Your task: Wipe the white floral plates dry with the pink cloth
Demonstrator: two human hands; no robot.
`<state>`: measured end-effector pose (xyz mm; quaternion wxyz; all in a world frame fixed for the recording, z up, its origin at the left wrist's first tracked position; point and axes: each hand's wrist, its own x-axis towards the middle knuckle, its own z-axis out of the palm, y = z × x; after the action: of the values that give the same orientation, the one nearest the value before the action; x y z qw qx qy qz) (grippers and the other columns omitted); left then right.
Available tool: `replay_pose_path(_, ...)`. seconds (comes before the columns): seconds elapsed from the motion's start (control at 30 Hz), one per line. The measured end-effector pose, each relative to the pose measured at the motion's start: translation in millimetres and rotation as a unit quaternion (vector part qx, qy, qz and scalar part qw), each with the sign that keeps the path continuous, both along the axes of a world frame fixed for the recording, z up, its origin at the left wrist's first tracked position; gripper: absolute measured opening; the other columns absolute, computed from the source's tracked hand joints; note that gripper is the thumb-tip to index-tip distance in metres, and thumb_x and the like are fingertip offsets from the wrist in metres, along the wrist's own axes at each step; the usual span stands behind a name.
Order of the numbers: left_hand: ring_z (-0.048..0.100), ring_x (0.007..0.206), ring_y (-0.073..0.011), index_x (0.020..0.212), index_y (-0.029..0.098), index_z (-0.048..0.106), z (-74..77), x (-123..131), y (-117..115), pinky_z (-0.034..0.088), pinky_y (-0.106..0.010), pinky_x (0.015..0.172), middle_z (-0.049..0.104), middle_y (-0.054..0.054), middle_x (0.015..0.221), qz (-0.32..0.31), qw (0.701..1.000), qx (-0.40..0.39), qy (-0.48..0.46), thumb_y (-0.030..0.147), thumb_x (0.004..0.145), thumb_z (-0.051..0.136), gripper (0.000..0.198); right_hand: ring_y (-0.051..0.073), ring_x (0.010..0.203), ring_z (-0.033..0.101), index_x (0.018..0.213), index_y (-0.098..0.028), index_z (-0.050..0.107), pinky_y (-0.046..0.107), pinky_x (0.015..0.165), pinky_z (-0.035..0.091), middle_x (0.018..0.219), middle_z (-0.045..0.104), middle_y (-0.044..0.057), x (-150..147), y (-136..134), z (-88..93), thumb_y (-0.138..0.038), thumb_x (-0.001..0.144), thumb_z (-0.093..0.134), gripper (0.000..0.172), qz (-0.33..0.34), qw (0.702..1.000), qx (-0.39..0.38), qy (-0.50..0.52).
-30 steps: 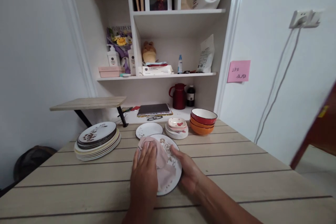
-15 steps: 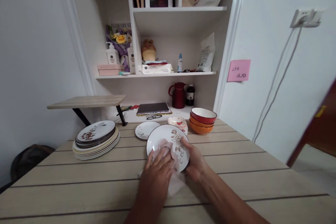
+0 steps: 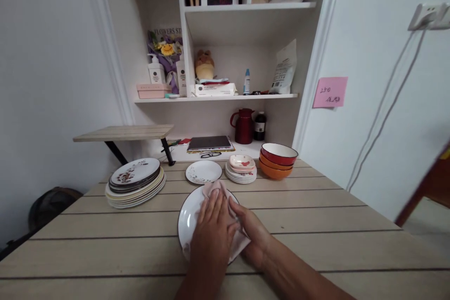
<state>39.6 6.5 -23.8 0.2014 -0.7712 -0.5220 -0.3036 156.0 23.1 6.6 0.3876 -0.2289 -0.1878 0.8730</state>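
Observation:
Low over the table, a white plate [image 3: 188,218] with a dark rim is tilted up towards me. My right hand [image 3: 256,239] grips its right edge, thumb on the upper face and the other fingers hidden beneath. A pale pink cloth [image 3: 241,243] covers the right part of the plate. My left hand [image 3: 215,225] presses this cloth onto the plate, its fingers stretched forward over the folds. Cloth and left hand hide the plate's floral pattern.
At the left stands a stack of plates [image 3: 135,171] beside a small raised shelf [image 3: 123,133]. Further back are a single plate [image 3: 204,172], small dishes [image 3: 242,164] on stacked saucers [image 3: 241,177], and stacked bowls [image 3: 277,161]. A red jug [image 3: 243,126] stands behind.
The plate has moved left and nearer to me. My left hand and the cloth have slid across to its right part, over the pattern. The view has shifted slightly.

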Motion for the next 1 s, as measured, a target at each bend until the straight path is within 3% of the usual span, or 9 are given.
replay_pose_path(0.1, 0.039, 0.134, -0.0304, 0.137, 0.011, 0.043, 5.0, 1.9, -3.0, 0.038, -0.051, 0.107, 0.045, -0.016, 0.144, -0.045, 0.998, -0.038, -0.006, 0.030, 0.084, 0.058, 0.058, 0.022, 0.095, 0.069, 0.116, -0.010, 0.062, 0.034, 0.095, 0.046, 0.105, 0.073, 0.012, 2.6, 2.2, 0.8, -0.043, 0.086, 0.056, 0.045, 0.005, 1.000, -0.007, 0.015)
replay_pose_path(0.27, 0.048, 0.128, -0.0211, 0.120, 0.023, 0.060, 20.8, 2.2, -12.8, 0.037, -0.047, 0.110, 0.063, -0.004, 0.127, -0.191, 0.978, -0.089, -0.010, 0.020, 0.090, 0.049, 0.032, 0.023, 0.072, 0.070, 0.084, -0.009, 0.066, 0.035, 0.081, 0.052, 0.066, 0.071, 0.010, 16.9, 10.1, 13.7, -0.050, 0.086, 0.052, 0.043, -0.009, 0.997, -0.068, -0.035)
replay_pose_path(0.37, 0.056, 0.121, -0.0169, 0.112, 0.026, 0.064, 24.8, 0.9, -15.5, 0.038, -0.043, 0.110, 0.068, 0.000, 0.118, -0.233, 0.969, -0.077, -0.020, 0.017, 0.090, 0.049, 0.028, 0.025, 0.076, 0.070, 0.088, -0.008, 0.066, 0.037, 0.082, 0.052, 0.071, 0.073, 0.013, 27.4, 16.9, 20.2, -0.051, 0.086, 0.053, 0.045, -0.054, 0.996, -0.057, -0.044)
replay_pose_path(0.57, 0.058, 0.117, -0.0230, 0.105, 0.021, 0.065, 21.9, -10.4, -11.0, 0.035, -0.055, 0.109, 0.069, -0.004, 0.116, -0.120, 0.992, 0.031, 0.000, 0.010, 0.087, 0.047, 0.028, 0.023, 0.086, 0.071, 0.114, -0.011, 0.062, 0.039, 0.088, 0.050, 0.092, 0.075, 0.011, 36.6, 26.5, 20.2, -0.039, 0.090, 0.051, 0.039, -0.139, 0.990, 0.007, -0.019)
replay_pose_path(0.73, 0.051, 0.125, -0.0261, 0.120, 0.012, 0.059, 20.4, -11.1, -10.0, 0.041, -0.052, 0.104, 0.060, -0.011, 0.130, -0.047, 0.996, 0.080, 0.016, 0.020, 0.092, 0.044, 0.032, 0.024, 0.087, 0.070, 0.120, -0.009, 0.059, 0.038, 0.089, 0.050, 0.098, 0.074, 0.013, 27.1, 19.2, 16.4, -0.043, 0.088, 0.053, 0.047, -0.096, 0.995, 0.008, -0.031)
replay_pose_path(0.83, 0.046, 0.130, -0.0261, 0.127, 0.011, 0.054, 17.3, -8.4, -9.1, 0.042, -0.050, 0.104, 0.054, -0.011, 0.137, -0.044, 0.997, 0.060, 0.016, 0.025, 0.093, 0.043, 0.038, 0.025, 0.088, 0.070, 0.117, -0.008, 0.061, 0.039, 0.090, 0.050, 0.101, 0.074, 0.014, 20.5, 14.1, 13.7, -0.043, 0.086, 0.057, 0.047, -0.060, 0.998, 0.006, -0.025)
replay_pose_path(1.0, 0.037, 0.136, -0.0254, 0.137, 0.014, 0.045, 14.2, -4.5, -9.5, 0.040, -0.048, 0.107, 0.044, -0.010, 0.145, -0.087, 0.996, -0.030, -0.001, 0.030, 0.094, 0.043, 0.046, 0.023, 0.086, 0.071, 0.110, -0.009, 0.064, 0.036, 0.091, 0.049, 0.094, 0.075, 0.012, 14.9, 9.7, 10.4, -0.041, 0.085, 0.059, 0.042, -0.064, 0.996, -0.005, -0.065)
